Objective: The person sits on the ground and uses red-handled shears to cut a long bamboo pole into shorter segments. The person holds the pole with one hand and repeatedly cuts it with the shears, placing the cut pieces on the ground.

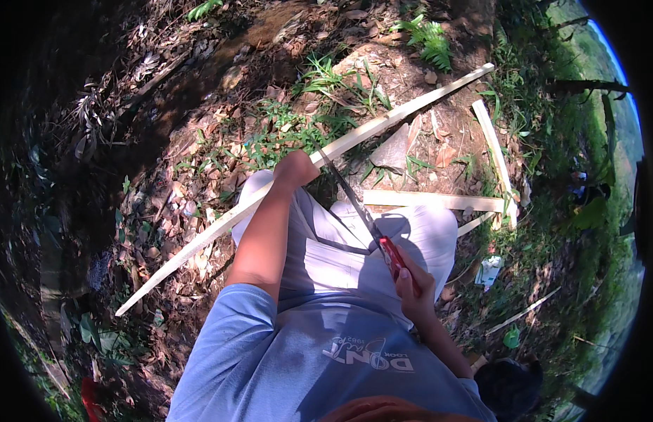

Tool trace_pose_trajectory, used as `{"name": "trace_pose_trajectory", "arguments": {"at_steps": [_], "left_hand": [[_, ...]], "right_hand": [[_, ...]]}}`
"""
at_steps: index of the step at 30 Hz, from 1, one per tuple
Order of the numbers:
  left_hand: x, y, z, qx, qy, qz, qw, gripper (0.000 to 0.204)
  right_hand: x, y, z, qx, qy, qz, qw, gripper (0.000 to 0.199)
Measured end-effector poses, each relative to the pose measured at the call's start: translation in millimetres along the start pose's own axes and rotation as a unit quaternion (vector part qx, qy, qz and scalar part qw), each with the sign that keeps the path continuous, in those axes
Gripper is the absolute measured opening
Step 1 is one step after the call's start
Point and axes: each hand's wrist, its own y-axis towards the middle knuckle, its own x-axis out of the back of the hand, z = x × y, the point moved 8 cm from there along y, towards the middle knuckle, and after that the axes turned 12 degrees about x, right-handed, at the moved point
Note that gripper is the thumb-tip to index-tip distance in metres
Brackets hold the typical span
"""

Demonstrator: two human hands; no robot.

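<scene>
A long pale wooden strip (397,114) runs slantwise across my lap, from the lower left up to the far right. My left hand (296,169) is closed around it near its middle, beside my left knee. In my right hand (414,287) is the red handle of a hand saw (353,199), with my fingers wrapped round it. The dark, narrow blade slants up and to the left, and its tip end meets the strip just right of my left hand. Whether the teeth have cut into the wood is too small to tell.
Right of my knees lie more wooden strips: one flat piece (439,200) and one upright in view (494,151), meeting near a corner. A small white packet (488,271) lies on the ground nearby. Leaf litter, a flat stone (393,149) and a fern (432,43) lie ahead.
</scene>
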Motion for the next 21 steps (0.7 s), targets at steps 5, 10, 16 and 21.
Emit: {"name": "trace_pose_trajectory", "arguments": {"at_steps": [5, 10, 16, 21], "left_hand": [[-4, -13, -8, -0.018, 0.022, -0.056, 0.998, 0.031], [-12, -22, -8, -0.033, 0.025, -0.163, 0.986, 0.02], [-21, -22, -4, -0.041, 0.002, -0.215, 0.976, 0.017], [-12, -23, -8, -0.028, 0.012, -0.18, 0.983, 0.02]], "right_hand": [[8, -20, 26, -0.049, -0.009, 0.015, 0.999, 0.046], [-22, 12, 7, -0.02, 0.023, -0.02, 0.999, 0.046], [-78, 128, -55, 0.01, 0.072, -0.043, 0.996, 0.043], [-124, 215, -70, 0.076, 0.089, -0.066, 0.991, 0.039]]}}
